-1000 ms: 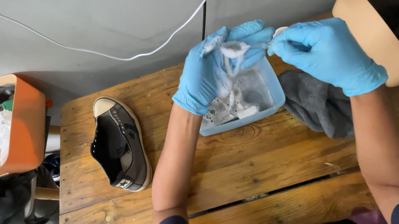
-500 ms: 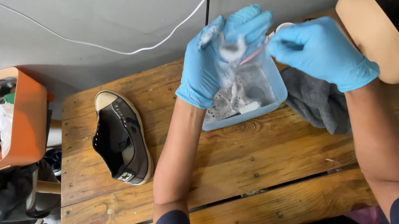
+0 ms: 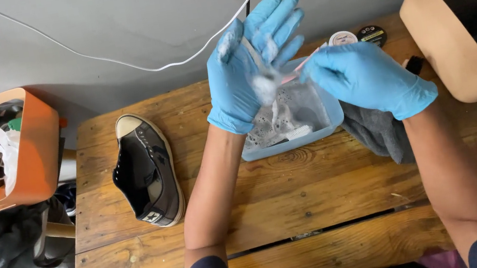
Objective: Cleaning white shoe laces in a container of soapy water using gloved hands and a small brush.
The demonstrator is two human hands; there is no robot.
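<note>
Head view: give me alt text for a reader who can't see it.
Two blue-gloved hands, left and right, work a soapy white lace over a clear plastic tub on a wooden slat table. A dark grey low-top sneaker lies at left.

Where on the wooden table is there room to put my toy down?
The near half of the wooden table is bare between the two forearms, and near the front left corner below the dark sneaker. The far side is crowded: blue tub, grey cloth, small tins and tan basket.
</note>
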